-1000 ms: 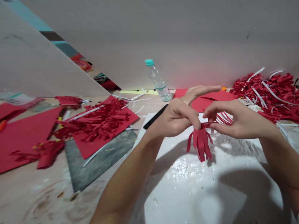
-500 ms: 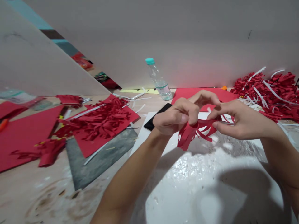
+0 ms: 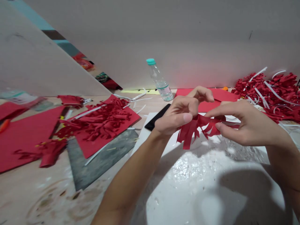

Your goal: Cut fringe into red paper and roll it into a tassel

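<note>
A red fringed paper strip hangs between my hands, its cut tassels pointing down over the white board. My left hand is closed on its left part, thumb and index finger pinching the upper edge. With thumb and forefinger, my right hand grips the strip's right end, where it looks rolled or folded. The exact shape inside the right fingers is partly hidden. Behind my left hand lies a black phone at the board's edge.
A clear bottle with a teal cap stands by the wall. Red fringed paper pieces lie on a red sheet over a grey slab at left. More red tassels with white strips are heaped at right.
Both hands have shifted slightly, and the right hand sits a little farther right and lower. The fringe between them is more stretched out. Both hands still hold the paper.
</note>
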Demonstrator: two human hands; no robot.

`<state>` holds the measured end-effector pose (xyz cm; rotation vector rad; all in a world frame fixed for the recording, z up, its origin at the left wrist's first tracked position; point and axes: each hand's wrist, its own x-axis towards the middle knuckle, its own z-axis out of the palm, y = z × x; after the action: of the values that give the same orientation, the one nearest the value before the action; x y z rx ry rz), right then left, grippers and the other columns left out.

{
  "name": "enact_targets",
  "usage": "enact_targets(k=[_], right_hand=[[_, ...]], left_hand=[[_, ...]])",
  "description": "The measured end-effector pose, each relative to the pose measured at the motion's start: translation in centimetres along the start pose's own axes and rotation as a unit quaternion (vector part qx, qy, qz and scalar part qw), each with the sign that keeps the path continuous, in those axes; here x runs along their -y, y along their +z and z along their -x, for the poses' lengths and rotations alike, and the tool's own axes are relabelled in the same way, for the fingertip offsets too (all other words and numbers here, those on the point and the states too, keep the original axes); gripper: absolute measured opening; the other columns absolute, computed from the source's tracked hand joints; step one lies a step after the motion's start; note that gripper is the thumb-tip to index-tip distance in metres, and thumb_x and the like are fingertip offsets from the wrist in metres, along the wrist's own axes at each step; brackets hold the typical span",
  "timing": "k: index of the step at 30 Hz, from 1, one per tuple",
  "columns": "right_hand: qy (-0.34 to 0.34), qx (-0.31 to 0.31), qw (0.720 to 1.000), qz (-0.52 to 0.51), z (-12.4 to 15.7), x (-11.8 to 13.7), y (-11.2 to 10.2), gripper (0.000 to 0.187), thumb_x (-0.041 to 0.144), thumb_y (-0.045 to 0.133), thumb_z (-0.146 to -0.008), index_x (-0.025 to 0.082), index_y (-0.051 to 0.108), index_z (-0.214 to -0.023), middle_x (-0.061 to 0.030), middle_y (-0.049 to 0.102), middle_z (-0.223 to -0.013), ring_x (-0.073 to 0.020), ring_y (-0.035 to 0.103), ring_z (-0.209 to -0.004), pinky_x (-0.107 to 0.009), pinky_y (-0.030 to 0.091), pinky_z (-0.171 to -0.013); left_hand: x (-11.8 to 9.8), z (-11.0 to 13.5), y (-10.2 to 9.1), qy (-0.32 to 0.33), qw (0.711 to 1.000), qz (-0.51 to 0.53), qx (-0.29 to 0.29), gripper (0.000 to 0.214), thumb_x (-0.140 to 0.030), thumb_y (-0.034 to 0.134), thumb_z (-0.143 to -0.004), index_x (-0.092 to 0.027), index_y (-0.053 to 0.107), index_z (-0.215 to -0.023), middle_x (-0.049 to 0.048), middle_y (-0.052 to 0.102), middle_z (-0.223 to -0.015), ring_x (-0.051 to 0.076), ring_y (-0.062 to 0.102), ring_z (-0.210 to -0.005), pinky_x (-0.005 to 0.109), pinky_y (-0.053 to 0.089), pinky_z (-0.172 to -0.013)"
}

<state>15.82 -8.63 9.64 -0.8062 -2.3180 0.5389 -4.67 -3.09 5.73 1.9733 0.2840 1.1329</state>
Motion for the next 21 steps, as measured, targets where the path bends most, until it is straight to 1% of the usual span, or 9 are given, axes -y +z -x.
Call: enact_targets(k=[2,4,7,10,13,17,21], right_hand=[[-0.004,-0.004,1.0,0.0,0.04,0.17,0.05,0.031,0.007,0.054,-0.079,0.019,0.074,-0.101,-0.0018,0.074,-0.085,-0.0091,0.056,-0.061,-0.022,0.041,-0.057],[-0.004,-0.003,1.0,-0.003,0.08,0.31,0.04,0.034,0.007,0.054,-0.079,0.019,0.073,-0.104,-0.0018,0.074,-0.085,-0.0092,0.056,-0.061,-0.022,0.041,-0.056],[-0.001,0.002,1.0,-0.013,0.12,0.39,-0.03,0.034,0.008,0.055,-0.079,0.02,0.074,-0.105,-0.0015,0.075,-0.086,-0.0095,0.057,-0.062,-0.021,0.041,-0.057],[0.009,0.003,1.0,-0.03,0.14,0.37,-0.08,0.036,0.007,0.055,-0.079,0.021,0.075,-0.105,-0.0017,0.075,-0.089,-0.01,0.059,-0.064,-0.021,0.042,-0.057],[0.024,0.004,0.999,-0.045,0.19,0.41,-0.09,0.037,0.007,0.054,-0.079,0.02,0.075,-0.107,-0.0021,0.075,-0.087,-0.0103,0.06,-0.064,-0.021,0.043,-0.057],[0.037,0.005,0.998,-0.05,0.29,0.54,-0.13,0.037,0.009,0.056,-0.079,0.02,0.074,-0.109,-0.0023,0.075,-0.083,-0.0092,0.056,-0.059,-0.021,0.041,-0.054],[0.051,-0.011,0.997,-0.052,0.22,0.51,-0.02,0.031,0.013,0.058,-0.081,0.02,0.075,-0.106,-0.0021,0.073,-0.078,-0.0106,0.057,-0.06,-0.022,0.041,-0.054]], left_hand=[[0.24,0.03,-0.08,0.002,1.0,-0.002,0.0,0.055,-0.068,0.056,-0.076,-0.02,0.039,-0.057,0.0108,0.055,-0.1,0.027,0.055,-0.097,0.049,0.05,-0.086],[0.38,-0.03,-0.19,0.02,1.0,-0.003,0.003,0.053,-0.065,0.061,-0.075,-0.02,0.04,-0.057,0.0104,0.055,-0.099,0.027,0.056,-0.098,0.05,0.048,-0.089],[0.32,-0.23,-0.23,0.052,0.999,-0.004,0.012,0.049,-0.058,0.067,-0.074,-0.02,0.042,-0.058,0.01,0.055,-0.097,0.027,0.056,-0.097,0.052,0.046,-0.092],[0.16,-0.35,-0.09,0.069,0.997,-0.02,0.008,0.048,-0.054,0.07,-0.073,-0.019,0.041,-0.058,0.0096,0.056,-0.096,0.026,0.056,-0.096,0.051,0.046,-0.092],[0.15,-0.31,0.04,0.083,0.996,-0.044,-0.011,0.046,-0.051,0.072,-0.072,-0.019,0.041,-0.057,0.0092,0.055,-0.094,0.025,0.055,-0.096,0.049,0.046,-0.091],[0.08,-0.2,0.02,0.083,0.993,-0.081,-0.02,0.044,-0.05,0.071,-0.072,-0.02,0.042,-0.056,0.0092,0.055,-0.092,0.026,0.054,-0.097,0.049,0.046,-0.089],[-0.2,-0.11,0.08,0.081,0.992,-0.09,-0.026,0.045,-0.052,0.068,-0.073,-0.021,0.041,-0.056,0.0097,0.054,-0.092,0.027,0.054,-0.095,0.051,0.046,-0.087]])
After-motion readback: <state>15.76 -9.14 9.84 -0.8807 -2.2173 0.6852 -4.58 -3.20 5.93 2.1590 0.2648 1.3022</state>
